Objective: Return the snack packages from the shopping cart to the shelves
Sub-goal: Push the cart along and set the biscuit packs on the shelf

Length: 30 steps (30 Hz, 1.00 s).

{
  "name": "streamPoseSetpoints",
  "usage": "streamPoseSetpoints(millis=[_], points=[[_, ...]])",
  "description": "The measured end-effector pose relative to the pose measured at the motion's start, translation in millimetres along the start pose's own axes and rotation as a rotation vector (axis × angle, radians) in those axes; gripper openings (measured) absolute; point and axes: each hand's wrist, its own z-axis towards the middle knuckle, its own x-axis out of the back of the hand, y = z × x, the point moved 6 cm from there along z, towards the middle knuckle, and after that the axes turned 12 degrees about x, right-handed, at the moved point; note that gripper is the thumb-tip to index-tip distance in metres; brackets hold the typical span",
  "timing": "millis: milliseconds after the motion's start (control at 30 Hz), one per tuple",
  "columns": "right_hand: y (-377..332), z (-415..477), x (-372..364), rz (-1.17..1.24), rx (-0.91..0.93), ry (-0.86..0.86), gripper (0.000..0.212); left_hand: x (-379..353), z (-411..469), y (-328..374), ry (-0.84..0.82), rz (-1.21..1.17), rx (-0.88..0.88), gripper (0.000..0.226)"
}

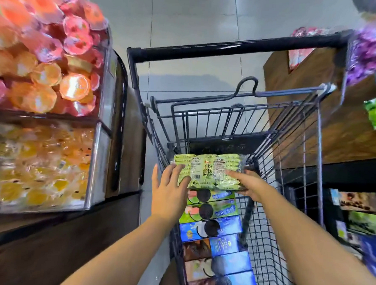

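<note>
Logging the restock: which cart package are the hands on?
The light green pack at the far end; left hand and right hand touch it, not the cookie boxes.

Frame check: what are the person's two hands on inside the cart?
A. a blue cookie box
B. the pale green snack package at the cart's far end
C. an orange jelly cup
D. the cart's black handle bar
B: the left hand lays its fingers on the left end of the green snack package and the right hand holds its right end; the cookie boxes lie untouched.
</note>
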Motion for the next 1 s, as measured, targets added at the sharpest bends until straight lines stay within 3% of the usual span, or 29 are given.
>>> streamPoseSetpoints(millis=[167, 200, 300, 333, 433, 500, 600, 667, 800, 867, 933, 1000], points=[[-3, -42, 2, 0.063, 0.107, 0.121, 0.112, -1, 1, 1, -0.129, 0.041, -0.001, 0.027], [-2, -54, 5, 0.065, 0.128, 0.157, 0.103, -2, 0, 1, -0.165, 0.072, -0.001, 0.029], [-4, -97, 19, 0.047, 0.176, 0.252, 0.048, 1, -4, 2, -0.263, 0.177, 0.012, 0.036], [-5, -110, 26, 0.019, 0.196, 0.287, 0.044, 4, -6, 4, -0.305, 0.201, 0.02, 0.038], [-10, -158, 48, -0.056, 0.259, 0.338, 0.06, 15, -19, 25, -0.435, 0.158, 0.069, 0.041], [-7, -194, 65, -0.052, 0.283, 0.344, 0.064, 18, -29, 45, -0.509, 0.044, 0.117, 0.038], [7, -258, 95, -0.017, 0.353, 0.403, 0.036, 22, -53, 83, -0.676, -0.241, 0.206, 0.039], [27, -300, 117, 0.033, 0.388, 0.434, 0.03, 30, -79, 114, -0.812, -0.341, 0.239, 0.05], [78, -405, 155, 0.097, 0.48, 0.476, 0.05, 74, -149, 179, -0.858, -0.66, 0.317, 0.064], [106, -462, 176, 0.118, 0.528, 0.529, 0.055, 92, -190, 212, -0.909, -0.888, 0.372, 0.055], [138, -524, 195, 0.153, 0.556, 0.57, 0.039, 122, -235, 248, -0.935, -1.078, 0.382, 0.032], [163, -584, 215, 0.154, 0.597, 0.626, 0.03, 152, -277, 285, -0.94, -1.151, 0.309, 0.028]])
